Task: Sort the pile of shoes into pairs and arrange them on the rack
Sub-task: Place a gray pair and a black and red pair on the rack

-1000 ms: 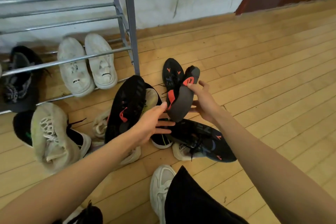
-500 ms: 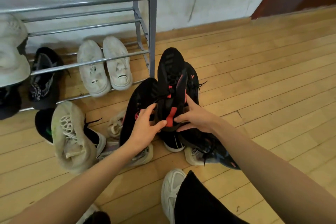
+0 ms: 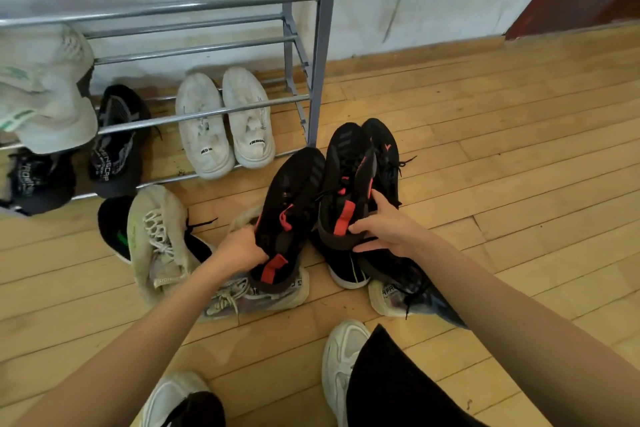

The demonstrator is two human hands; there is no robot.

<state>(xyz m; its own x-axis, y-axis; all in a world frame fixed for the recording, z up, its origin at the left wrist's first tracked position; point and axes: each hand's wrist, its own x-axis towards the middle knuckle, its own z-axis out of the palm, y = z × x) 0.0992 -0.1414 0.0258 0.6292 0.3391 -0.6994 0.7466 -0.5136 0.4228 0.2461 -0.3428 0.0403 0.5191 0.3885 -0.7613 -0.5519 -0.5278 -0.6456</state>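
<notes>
Two matching black sneakers with red tabs sit side by side over the pile, toes pointing at the rack. My left hand point(image 3: 242, 248) grips the collar of the left black sneaker point(image 3: 294, 198). My right hand point(image 3: 384, 230) holds the heel of the right black sneaker point(image 3: 346, 180). The grey metal rack point(image 3: 322, 45) stands at the wall. On its bottom bars are a white pair point(image 3: 225, 125) and a black pair point(image 3: 114, 146). A pale shoe point(image 3: 41, 90) lies on a higher bar at the left.
Loose shoes lie on the wooden floor: a cream sneaker point(image 3: 156, 239) over a black one, a pale grey sneaker point(image 3: 263, 295) under my left hand, dark shoes point(image 3: 405, 284) under my right. My own white shoes point(image 3: 343, 354) are at the bottom. Bare floorboards stretch to the right.
The right hand turned its black sneaker from sole-up to upright and set it beside the other. My left hand moved from that sneaker to the left one's collar. The view shifted left.
</notes>
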